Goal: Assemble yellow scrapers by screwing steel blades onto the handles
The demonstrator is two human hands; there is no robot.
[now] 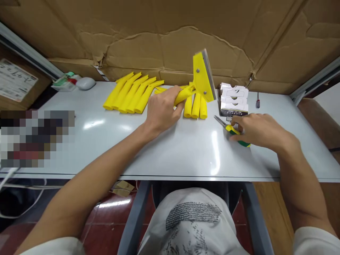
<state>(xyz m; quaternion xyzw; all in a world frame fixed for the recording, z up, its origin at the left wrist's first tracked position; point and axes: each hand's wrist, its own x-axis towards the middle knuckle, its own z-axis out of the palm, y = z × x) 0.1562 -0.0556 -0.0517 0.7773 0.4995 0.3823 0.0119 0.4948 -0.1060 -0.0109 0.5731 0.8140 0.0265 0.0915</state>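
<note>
A yellow scraper (202,76) is in my left hand (163,109), which is closed around its handle above the table. Its wide head, with two screws and a blade along the edge, points up and to the right. My right hand (259,131) is bent over a screwdriver (237,135) with a green and yellow handle, thumb and fingers on either side of that handle. The screwdriver's metal shaft points left, low over the table. Behind my left hand lie a few yellow handles (196,108), partly covered by the held scraper.
Several yellow handles (132,94) lie in a row at the back left. White boxes (233,101) stand at the back right, beside a small screwdriver (257,101). A computer mouse (85,83) rests at the far left. Cardboard (172,49) lines the back of the table (170,156).
</note>
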